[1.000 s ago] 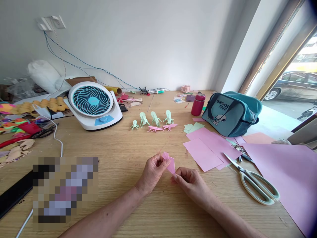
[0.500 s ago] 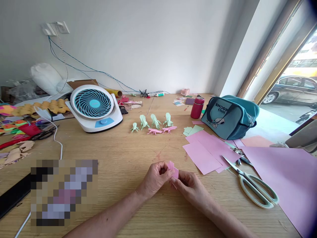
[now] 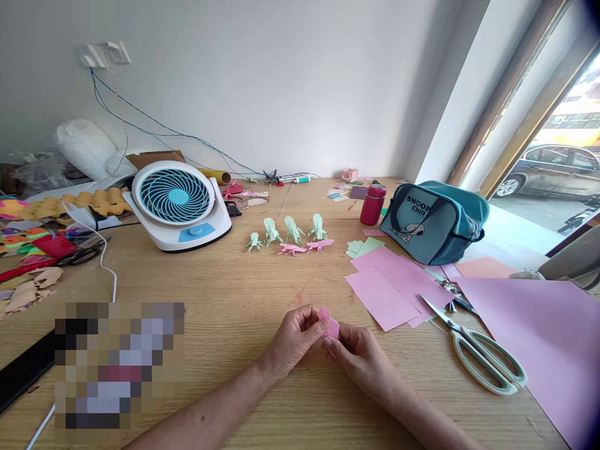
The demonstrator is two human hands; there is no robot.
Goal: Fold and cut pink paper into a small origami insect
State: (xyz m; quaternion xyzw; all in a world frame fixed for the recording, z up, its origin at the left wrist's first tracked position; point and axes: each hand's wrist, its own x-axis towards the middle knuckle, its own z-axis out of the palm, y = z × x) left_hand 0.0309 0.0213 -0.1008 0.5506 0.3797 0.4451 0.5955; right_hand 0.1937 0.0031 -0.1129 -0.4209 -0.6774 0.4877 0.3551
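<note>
A small folded piece of pink paper (image 3: 333, 329) is pinched between both hands above the front middle of the table. My left hand (image 3: 300, 334) grips its left side, thumb on top. My right hand (image 3: 360, 351) holds the lower right part, thumb pressed near the edge; its other fingers are partly hidden behind. Beyond the hands stand several pale green origami figures (image 3: 294, 230) with thin legs. Just in front of them lie two pink origami figures (image 3: 320, 245). To the right of my hands, pink paper sheets (image 3: 382, 297) overlap on the wooden table.
Large scissors (image 3: 487, 356) lie at the right beside a big pink sheet (image 3: 534, 337). Farther back are a blue-green bag (image 3: 426, 222) and a red flask (image 3: 373, 205). A white fan (image 3: 180, 203) stands at the left, its white cable (image 3: 115, 281) nearby. A blurred patch covers the front left.
Both hands keep their pinch on the pink paper and have barely moved. The view has shifted very slightly; the things on the table stay where they were.
</note>
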